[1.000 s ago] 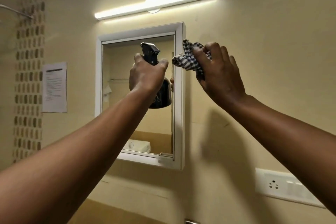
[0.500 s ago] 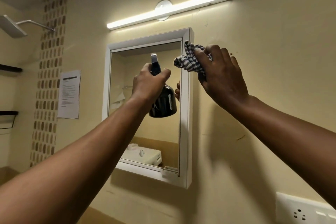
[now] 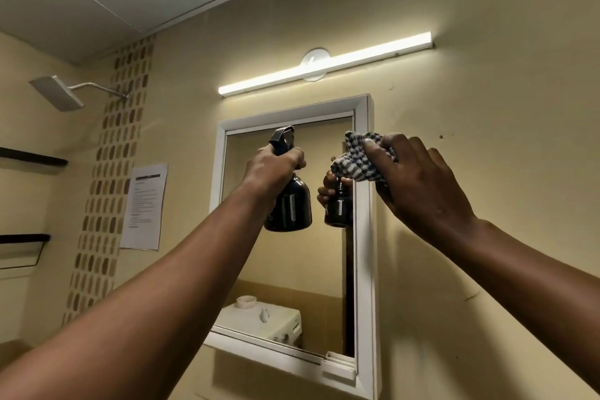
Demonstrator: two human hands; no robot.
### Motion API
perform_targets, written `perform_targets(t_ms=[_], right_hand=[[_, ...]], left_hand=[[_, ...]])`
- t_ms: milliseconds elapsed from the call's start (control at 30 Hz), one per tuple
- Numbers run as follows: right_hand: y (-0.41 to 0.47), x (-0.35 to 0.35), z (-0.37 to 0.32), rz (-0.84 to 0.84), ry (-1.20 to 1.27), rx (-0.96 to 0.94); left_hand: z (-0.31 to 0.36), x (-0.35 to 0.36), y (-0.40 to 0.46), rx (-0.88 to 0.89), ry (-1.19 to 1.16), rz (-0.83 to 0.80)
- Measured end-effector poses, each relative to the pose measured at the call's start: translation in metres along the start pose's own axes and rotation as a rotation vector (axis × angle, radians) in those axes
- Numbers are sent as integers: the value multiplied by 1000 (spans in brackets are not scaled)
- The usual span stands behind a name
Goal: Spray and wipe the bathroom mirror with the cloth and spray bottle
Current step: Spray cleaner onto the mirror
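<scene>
Landmark: white-framed mirror (image 3: 285, 269) on the beige wall. Far left of it, a square shower head (image 3: 56, 92); nearer, a printed notice (image 3: 144, 206) taped just beside the frame's left edge. In front of the upper glass, left hand (image 3: 272, 166) wraps around the neck of a dark spray bottle (image 3: 289, 204), held upright, nozzle toward the glass; its reflection shows on the mirror's right side. At the frame's upper right corner, right hand (image 3: 418, 185) clutches a bunched checked cloth (image 3: 360, 156) against the frame. Above the mirror, a lit tube light (image 3: 324, 63).
</scene>
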State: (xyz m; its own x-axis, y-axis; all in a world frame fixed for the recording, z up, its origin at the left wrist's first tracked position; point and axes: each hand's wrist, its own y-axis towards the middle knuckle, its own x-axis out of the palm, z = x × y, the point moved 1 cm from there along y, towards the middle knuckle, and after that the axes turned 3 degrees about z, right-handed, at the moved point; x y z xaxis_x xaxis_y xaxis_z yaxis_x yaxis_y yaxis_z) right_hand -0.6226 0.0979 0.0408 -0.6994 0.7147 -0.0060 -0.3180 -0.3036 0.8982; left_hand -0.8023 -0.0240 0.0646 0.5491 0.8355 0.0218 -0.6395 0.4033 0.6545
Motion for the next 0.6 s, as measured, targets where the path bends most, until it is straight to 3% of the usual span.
perform_targets(t_ms=[600], right_hand=[[11, 4, -31, -77, -14, 2]], left_hand=[[-6, -24, 27, 42, 83, 10]])
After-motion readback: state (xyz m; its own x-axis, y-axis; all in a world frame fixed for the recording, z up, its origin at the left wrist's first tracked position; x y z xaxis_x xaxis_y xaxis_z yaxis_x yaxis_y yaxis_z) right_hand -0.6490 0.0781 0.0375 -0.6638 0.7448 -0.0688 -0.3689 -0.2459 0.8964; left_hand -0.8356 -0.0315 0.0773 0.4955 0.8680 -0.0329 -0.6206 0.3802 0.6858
